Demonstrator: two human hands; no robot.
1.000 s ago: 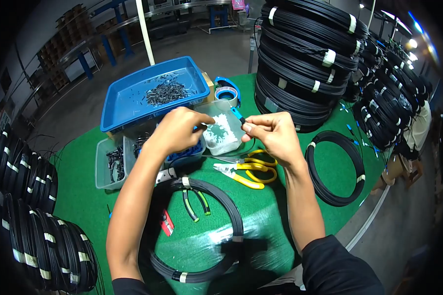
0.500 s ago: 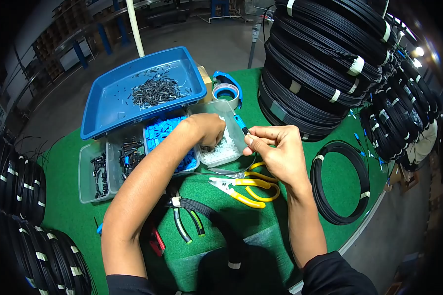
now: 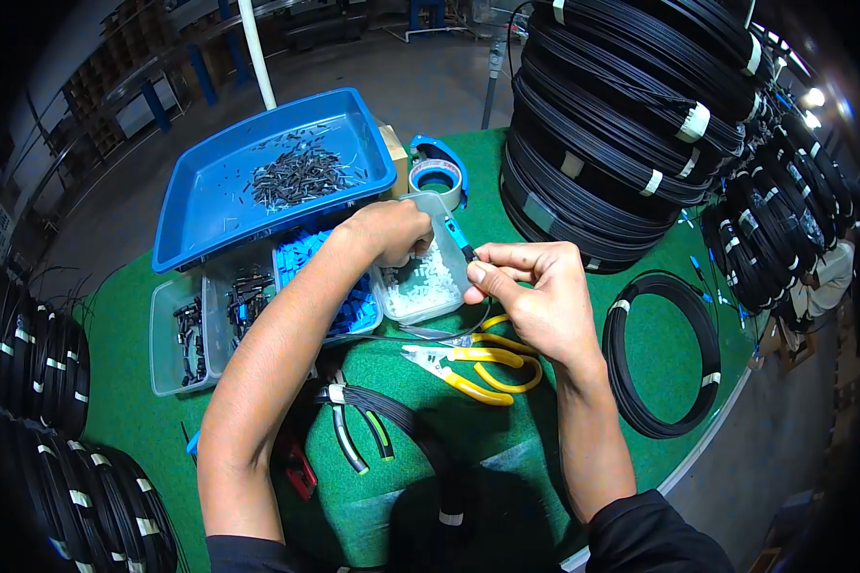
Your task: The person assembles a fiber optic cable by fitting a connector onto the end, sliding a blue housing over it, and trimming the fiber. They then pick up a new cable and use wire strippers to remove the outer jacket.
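Note:
A clear bin of small white pieces stands at the centre. Over its upper left part is my left hand, its fingers curled; whatever is between the fingertips is hidden. To the right of the bin, my right hand pinches a blue and black cable connector between thumb and fingers, and a thin black cable runs down from it. Left of the white pieces, a bin of blue parts is partly covered by my left forearm.
A blue tray of short dark pieces stands behind the bins. Yellow-handled strippers and pliers lie in front. Tape stands behind. Coiled cables are stacked right; another coil lies on the green mat.
My left hand has moved slightly up and back within the white-pieces bin, uncovering more of them. The connector in my right hand has shifted slightly left and shows more of its blue body.

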